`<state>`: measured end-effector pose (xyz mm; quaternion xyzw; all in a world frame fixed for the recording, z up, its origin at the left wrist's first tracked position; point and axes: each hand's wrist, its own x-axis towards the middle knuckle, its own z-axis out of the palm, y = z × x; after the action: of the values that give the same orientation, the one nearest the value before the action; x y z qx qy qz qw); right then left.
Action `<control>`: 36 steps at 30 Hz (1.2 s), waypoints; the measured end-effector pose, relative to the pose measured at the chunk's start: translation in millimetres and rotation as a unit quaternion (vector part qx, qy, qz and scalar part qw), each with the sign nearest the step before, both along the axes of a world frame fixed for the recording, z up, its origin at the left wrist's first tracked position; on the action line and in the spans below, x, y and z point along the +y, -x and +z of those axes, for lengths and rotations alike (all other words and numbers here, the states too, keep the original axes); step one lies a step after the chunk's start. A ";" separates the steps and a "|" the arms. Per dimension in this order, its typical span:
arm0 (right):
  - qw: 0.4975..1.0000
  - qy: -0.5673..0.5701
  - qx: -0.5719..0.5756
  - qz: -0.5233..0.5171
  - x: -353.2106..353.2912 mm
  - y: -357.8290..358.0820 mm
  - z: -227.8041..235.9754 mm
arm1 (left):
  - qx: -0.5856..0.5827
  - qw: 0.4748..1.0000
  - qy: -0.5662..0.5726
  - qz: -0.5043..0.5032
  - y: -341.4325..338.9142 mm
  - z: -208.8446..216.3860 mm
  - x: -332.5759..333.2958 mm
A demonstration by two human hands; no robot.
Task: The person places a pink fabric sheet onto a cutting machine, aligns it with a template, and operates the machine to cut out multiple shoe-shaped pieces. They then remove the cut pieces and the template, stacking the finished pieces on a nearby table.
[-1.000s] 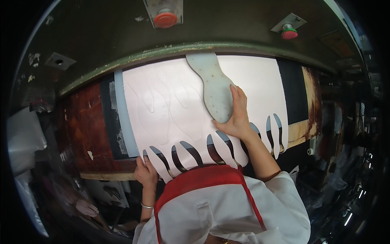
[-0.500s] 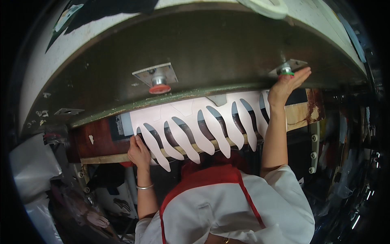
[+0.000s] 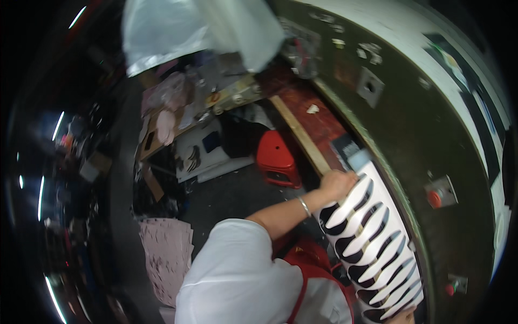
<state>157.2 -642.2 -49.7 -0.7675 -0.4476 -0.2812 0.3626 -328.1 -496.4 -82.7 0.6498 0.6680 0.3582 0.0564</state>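
Note:
A pale pinkish-white sheet [image 3: 357,245] with rows of slender leaf-shaped cut-outs lies along the bed under a dark green machine beam [image 3: 399,124]. My left hand [image 3: 339,184] is closed on the sheet's far corner, thumb and fingers pinching its edge. A silvery bangle [image 3: 305,206] circles that wrist. At the sheet's near end my right hand [image 3: 406,315] touches the edge with bent fingers, mostly cut off by the lower picture edge. Between the strips the dark bed shows through. Near the left hand, a bluish-grey piece [image 3: 358,160] lies past the sheet's end.
Two red push-buttons [image 3: 435,198] on plates stick out from the beam. A red stool [image 3: 275,156] stands on the floor beyond my left arm. Pinkish perforated sheets [image 3: 166,254] are stacked at left. A clear plastic bag [image 3: 202,32] hangs over a cluttered table [image 3: 148,143].
The view has swung to the left, bringing the stool and stacked sheets into sight. My right hand has left the push-button and come down to the sheet; my left hand still holds its corner.

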 end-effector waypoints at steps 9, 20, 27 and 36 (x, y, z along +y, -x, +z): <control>0.998 0.029 0.044 -0.032 -70.1 -17.0 -21.9 | -0.077 0.997 0.029 -0.004 29.7 16.7 -78.0; 0.925 0.218 0.164 0.263 -25.4 233.2 0.9 | 0.006 0.954 0.290 0.076 74.6 22.2 -167.4; 0.783 0.164 0.518 0.304 -26.8 186.0 52.0 | -0.011 0.980 0.198 0.015 83.1 10.6 -177.6; 0.919 0.208 0.253 0.219 -31.4 144.6 25.7 | -0.023 0.984 0.179 0.014 78.5 3.7 -170.8</control>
<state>12.6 -673.6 -24.0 -0.7540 -0.5464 0.1079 0.3483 -406.6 -667.2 -79.1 0.6117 0.7285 0.2487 0.1823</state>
